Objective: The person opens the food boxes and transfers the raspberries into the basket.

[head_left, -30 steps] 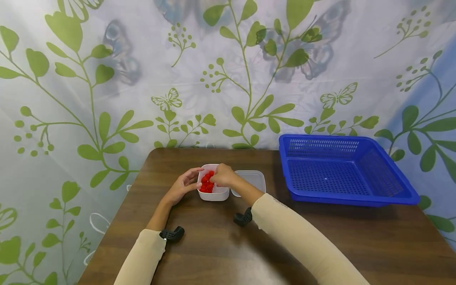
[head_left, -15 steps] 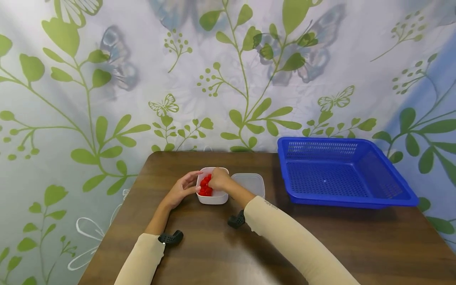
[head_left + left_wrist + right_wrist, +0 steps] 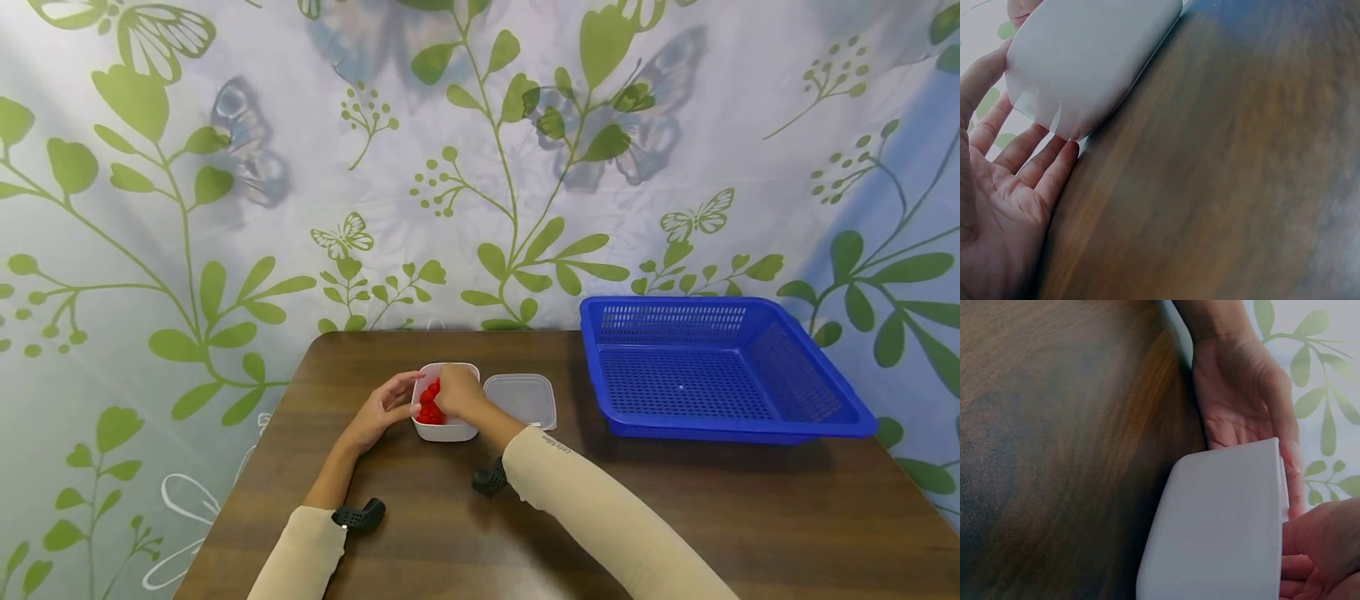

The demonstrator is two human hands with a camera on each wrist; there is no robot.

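A small white plastic container (image 3: 447, 432) sits on the wooden table, with several small red pieces (image 3: 428, 410) heaped in its left side. My left hand (image 3: 378, 414) holds the container at its left side, thumb by the front corner and fingers spread toward the back. In the left wrist view those fingers rest against the white wall. My right hand (image 3: 460, 392) reaches down into the container at the right of the red pieces. Its fingers are bent past the rim in the right wrist view, and the container wall hides their tips; what they hold cannot be seen.
Flat on the table just right of the container lies a translucent square lid (image 3: 527, 400). A large blue perforated basket (image 3: 720, 429) stands at the back right. Behind the table (image 3: 420, 533) hangs a leaf-patterned curtain (image 3: 450, 275).
The right hand has moved slightly left and deeper over the container, covering more of its inside. The left hand keeps its place at the container. The head view has tilted up slightly.
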